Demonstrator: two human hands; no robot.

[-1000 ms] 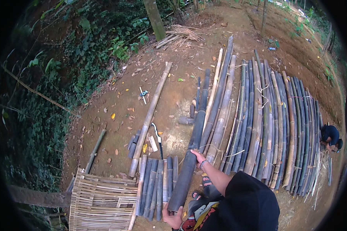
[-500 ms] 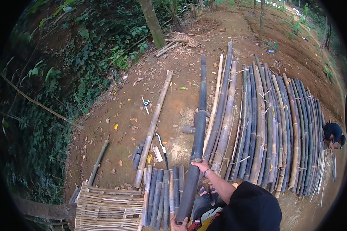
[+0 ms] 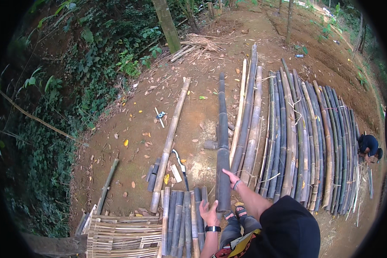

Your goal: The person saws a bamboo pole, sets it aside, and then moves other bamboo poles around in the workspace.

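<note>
- Many poles (image 3: 289, 155) lie at right, seemingly uncut.
- One dark pole (image 3: 222, 159) runs ahead between the hands, apparently uncut too.
- Several short pieces (image 3: 178, 219), likely done, lie left.
- Left hand (image 3: 209, 215) spread wide at its near end; right hand (image 3: 232, 177) against its side, grip unclear.

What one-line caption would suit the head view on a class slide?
Left hand and right hand at a dark bamboo pole, a row of long poles lying to its right.

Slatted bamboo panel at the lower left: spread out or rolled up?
Spread out: the slatted bamboo panel shows as one broad sheet, with no roll in view. Its near edge is cut off by the frame.
</note>
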